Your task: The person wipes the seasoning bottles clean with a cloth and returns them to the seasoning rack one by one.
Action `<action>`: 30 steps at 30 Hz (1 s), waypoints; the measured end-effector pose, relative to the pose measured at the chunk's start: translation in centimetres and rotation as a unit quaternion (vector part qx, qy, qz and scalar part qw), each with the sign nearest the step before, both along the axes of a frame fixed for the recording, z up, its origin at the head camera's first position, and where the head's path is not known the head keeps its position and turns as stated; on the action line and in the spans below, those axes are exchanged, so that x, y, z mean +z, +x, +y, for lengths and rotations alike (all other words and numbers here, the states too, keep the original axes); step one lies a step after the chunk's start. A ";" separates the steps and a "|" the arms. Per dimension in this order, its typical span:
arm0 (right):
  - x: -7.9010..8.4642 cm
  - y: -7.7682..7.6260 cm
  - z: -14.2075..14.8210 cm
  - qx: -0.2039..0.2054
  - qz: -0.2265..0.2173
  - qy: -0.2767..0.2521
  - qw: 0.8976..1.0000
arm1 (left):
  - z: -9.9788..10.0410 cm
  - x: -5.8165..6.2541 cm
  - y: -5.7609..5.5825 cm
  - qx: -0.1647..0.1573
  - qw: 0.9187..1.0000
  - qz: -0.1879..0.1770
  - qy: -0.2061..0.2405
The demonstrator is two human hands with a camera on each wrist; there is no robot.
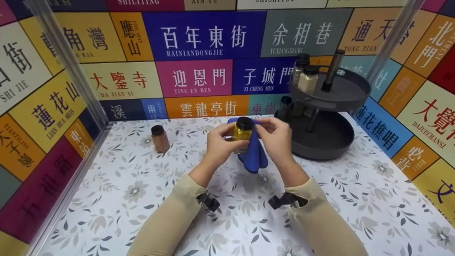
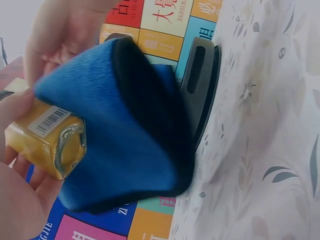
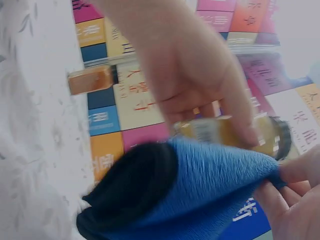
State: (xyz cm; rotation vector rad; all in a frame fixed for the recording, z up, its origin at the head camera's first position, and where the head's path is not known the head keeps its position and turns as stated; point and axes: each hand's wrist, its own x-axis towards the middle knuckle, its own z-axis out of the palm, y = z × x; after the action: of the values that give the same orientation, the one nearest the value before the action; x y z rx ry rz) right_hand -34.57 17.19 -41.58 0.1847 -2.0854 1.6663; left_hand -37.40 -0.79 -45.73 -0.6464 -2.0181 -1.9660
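Observation:
In the head view my left hand (image 1: 221, 144) grips a small glass jar (image 1: 242, 133) of yellow contents with a black lid, held upright above the table. The left wrist view shows a barcode label on the jar (image 2: 45, 125) and its clear base. My right hand (image 1: 279, 137) pinches a blue cloth (image 1: 251, 156) with a dark edge, which hangs down beside the jar. In the right wrist view the pinched corner of the cloth (image 3: 220, 170) is between thumb and fingers, close to the jar (image 3: 220, 131).
A second jar (image 1: 160, 139) with reddish-brown contents and a black lid stands on the flower-patterned table (image 1: 142, 213) at left. At right is a dark two-tier round rack (image 1: 330, 149); a pale-filled jar (image 1: 308, 81) and other jars stand on it. Sign-printed walls (image 1: 202, 33) enclose the table.

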 end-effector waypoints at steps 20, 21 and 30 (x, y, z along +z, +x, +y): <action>-2.1 -0.8 -0.4 -0.005 -0.035 0.135 0.990 | 0.1 0.7 0.4 0.034 0.999 0.004 0.017; -2.3 -0.9 -0.5 -0.001 -0.043 0.142 0.989 | 0.0 0.8 0.3 0.037 0.999 0.005 0.017; -2.3 -1.0 -0.9 0.006 -0.061 0.130 0.990 | -0.6 0.8 0.0 0.033 0.999 0.023 0.017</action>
State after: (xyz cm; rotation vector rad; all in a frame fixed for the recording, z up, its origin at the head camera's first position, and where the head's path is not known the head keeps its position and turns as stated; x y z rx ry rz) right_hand -35.59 16.27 -43.89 0.1814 -2.3964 1.4385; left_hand -37.39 -1.36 -44.92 -0.6036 -1.9498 -1.9257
